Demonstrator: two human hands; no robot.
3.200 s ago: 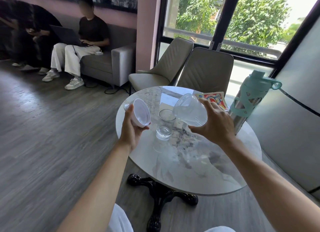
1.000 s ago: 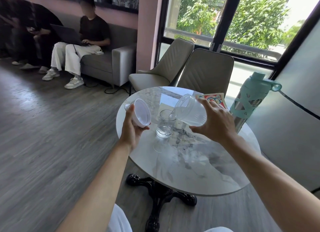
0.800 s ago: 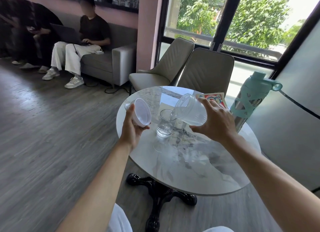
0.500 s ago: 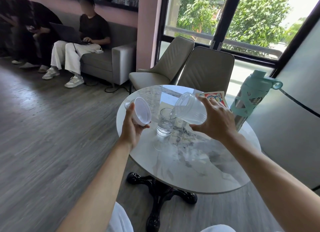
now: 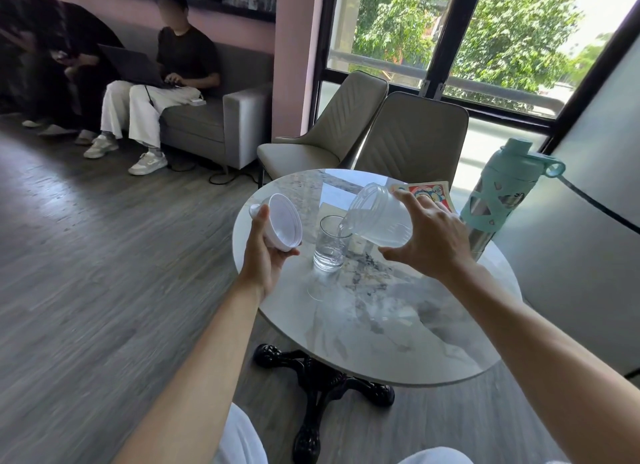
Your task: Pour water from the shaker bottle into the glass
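**Tipping the shaker over the glass**

My right hand [image 5: 429,242] is gripping the clear plastic shaker bottle [image 5: 377,217], tilting its mouth onto the rim of the clear drinking glass [image 5: 330,243] at table centre. At nine o'clock, my left hand [image 5: 265,252] is clasping the white lid [image 5: 282,226] clear. The glass is looking partly filled.

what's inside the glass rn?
The glass stands upright on the table with clear water in its lower part. The tilted shaker bottle, held by the right hand, overlaps the rim's right side, hiding that edge.
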